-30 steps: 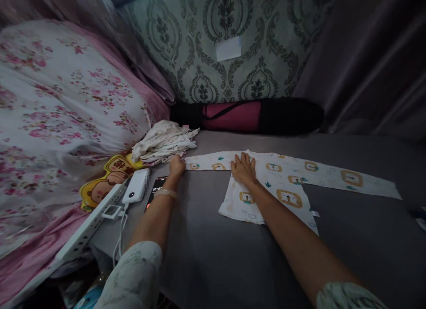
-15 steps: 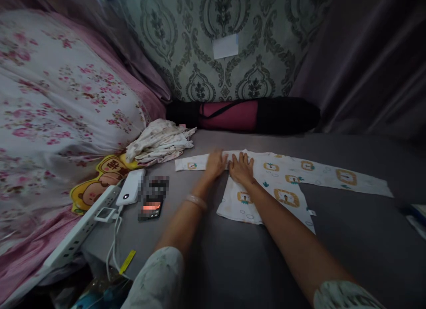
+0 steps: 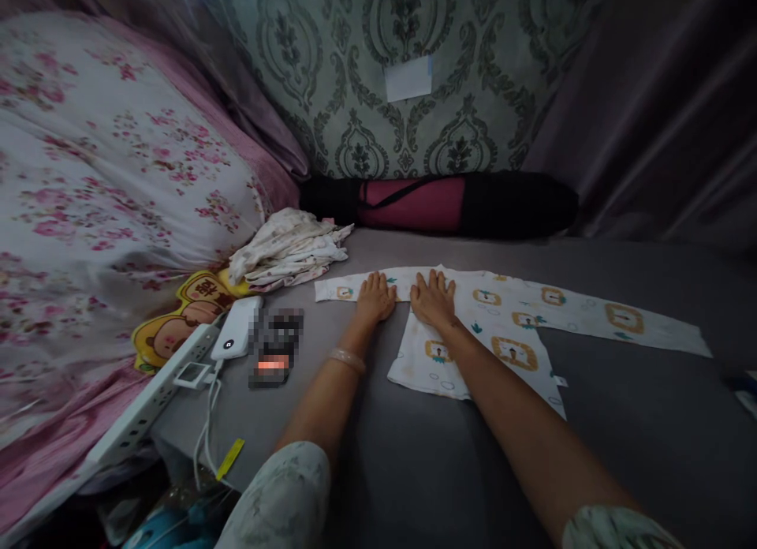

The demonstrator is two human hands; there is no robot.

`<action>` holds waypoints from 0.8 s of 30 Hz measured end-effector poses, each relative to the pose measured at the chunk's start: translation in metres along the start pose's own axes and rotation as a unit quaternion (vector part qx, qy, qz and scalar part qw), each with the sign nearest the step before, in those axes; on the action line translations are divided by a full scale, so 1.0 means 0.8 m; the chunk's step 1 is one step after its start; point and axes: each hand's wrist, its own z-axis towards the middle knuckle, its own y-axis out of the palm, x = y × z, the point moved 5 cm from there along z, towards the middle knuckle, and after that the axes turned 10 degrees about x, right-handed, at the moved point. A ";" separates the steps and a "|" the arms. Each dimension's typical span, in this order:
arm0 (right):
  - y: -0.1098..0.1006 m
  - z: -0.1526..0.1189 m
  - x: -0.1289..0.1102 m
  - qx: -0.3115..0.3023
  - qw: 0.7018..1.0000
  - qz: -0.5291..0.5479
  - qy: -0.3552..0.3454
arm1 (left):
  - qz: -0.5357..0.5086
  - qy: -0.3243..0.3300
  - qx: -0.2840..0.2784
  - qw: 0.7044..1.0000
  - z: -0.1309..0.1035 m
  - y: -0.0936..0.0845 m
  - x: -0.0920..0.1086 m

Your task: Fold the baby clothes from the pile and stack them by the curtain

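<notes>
A small white long-sleeved shirt (image 3: 514, 352) with orange lion prints lies spread on the grey surface (image 3: 378, 438), its sleeves stretched out to both sides. My left hand (image 3: 376, 296) rests palm down on the left sleeve, fingers spread. Just right of it, my right hand (image 3: 434, 298) lies flat on the shirt where that sleeve meets the body, its fingers also apart. Neither hand grips the cloth.
Crumpled pale clothes (image 3: 289, 249) lie at the back left. A black and pink roll bag (image 3: 414, 204) runs along the wall. Left are a yellow cushion (image 3: 169, 337), power strip (image 3: 154, 391), white power bank (image 3: 237, 328) with cables, and a dark phone (image 3: 272, 367).
My left hand has slid slightly left along the sleeve, away from my right hand, and its fingers now lie spread. The camera view has shifted slightly.
</notes>
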 end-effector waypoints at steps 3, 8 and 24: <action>-0.001 0.000 0.000 0.004 1.000 0.002 -0.004 | 0.014 -0.021 -0.016 1.000 -0.002 -0.003 -0.025; -0.001 0.000 0.002 0.008 1.000 0.004 -0.004 | 0.034 -0.061 -0.029 0.997 0.001 -0.014 -0.075; -0.041 -0.035 0.049 -0.103 0.984 0.129 -0.071 | 0.029 -0.075 0.071 0.994 -0.071 -0.070 -0.023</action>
